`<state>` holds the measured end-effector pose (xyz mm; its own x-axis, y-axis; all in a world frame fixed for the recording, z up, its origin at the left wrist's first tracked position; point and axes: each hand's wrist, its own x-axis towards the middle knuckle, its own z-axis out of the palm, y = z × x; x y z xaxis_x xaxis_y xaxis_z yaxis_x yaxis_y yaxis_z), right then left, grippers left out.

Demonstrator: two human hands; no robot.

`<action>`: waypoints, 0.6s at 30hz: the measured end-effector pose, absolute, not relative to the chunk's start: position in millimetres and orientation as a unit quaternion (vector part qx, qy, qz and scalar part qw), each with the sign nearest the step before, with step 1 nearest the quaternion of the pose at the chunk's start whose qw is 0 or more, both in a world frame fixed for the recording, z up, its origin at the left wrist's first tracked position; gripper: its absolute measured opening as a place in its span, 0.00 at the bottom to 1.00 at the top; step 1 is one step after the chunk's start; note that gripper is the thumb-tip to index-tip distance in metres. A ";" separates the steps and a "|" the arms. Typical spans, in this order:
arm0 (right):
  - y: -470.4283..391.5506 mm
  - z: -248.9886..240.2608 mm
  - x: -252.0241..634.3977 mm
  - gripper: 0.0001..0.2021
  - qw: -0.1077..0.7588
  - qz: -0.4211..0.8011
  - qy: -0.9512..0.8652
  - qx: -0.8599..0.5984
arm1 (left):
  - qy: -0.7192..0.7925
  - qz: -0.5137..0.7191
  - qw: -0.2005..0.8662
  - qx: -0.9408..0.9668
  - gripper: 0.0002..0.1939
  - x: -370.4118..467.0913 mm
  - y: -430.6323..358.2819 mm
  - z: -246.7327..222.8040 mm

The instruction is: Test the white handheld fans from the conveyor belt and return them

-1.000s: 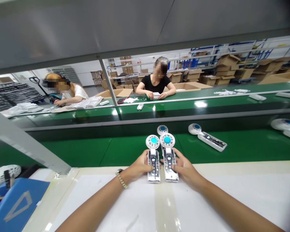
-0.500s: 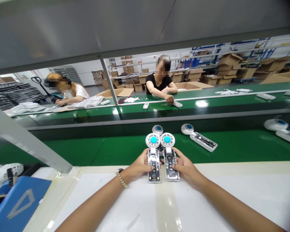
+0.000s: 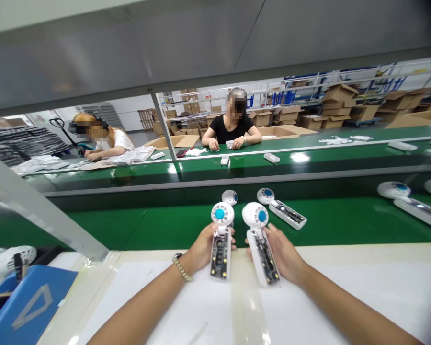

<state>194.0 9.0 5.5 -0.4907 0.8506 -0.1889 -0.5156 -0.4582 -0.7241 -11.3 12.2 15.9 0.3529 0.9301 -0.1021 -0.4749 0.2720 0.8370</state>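
Note:
Wrapped round the left white device (image 3: 221, 254) with a round blue-centred head is my left hand (image 3: 203, 247), a watch and bracelet on its wrist. My right hand (image 3: 283, 249) grips the right device (image 3: 263, 256) of the same kind, its head turned to the right. Circuit boards show in both clear-fronted bodies. The two devices are apart, over the near edge of the white table (image 3: 179, 306). Behind the left one, a further device head (image 3: 230, 197) shows, its body mostly hidden.
On the green belt (image 3: 172, 220) lie a device (image 3: 289, 214) and more at the right. A blue bin (image 3: 32, 302) stands at the left, beside a slanted metal post (image 3: 46, 211). Two people sit across the line; a shelf (image 3: 187, 43) hangs overhead.
The two devices have moved apart and tilted, the right one turning most. Devices on the belt have shifted left. The person opposite has drawn a hand back from a white part.

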 end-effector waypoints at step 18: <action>109.7 9.5 371.1 0.18 0.336 0.225 -0.548 -0.732 | 0.715 0.410 0.201 0.530 0.16 -171.4 77.8 44.0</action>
<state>371.1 109.7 9.5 0.2984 0.9536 0.0393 0.6511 -0.1733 -0.7389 -171.4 77.8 44.0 -0.3572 0.9223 0.1476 0.5937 0.1022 0.7982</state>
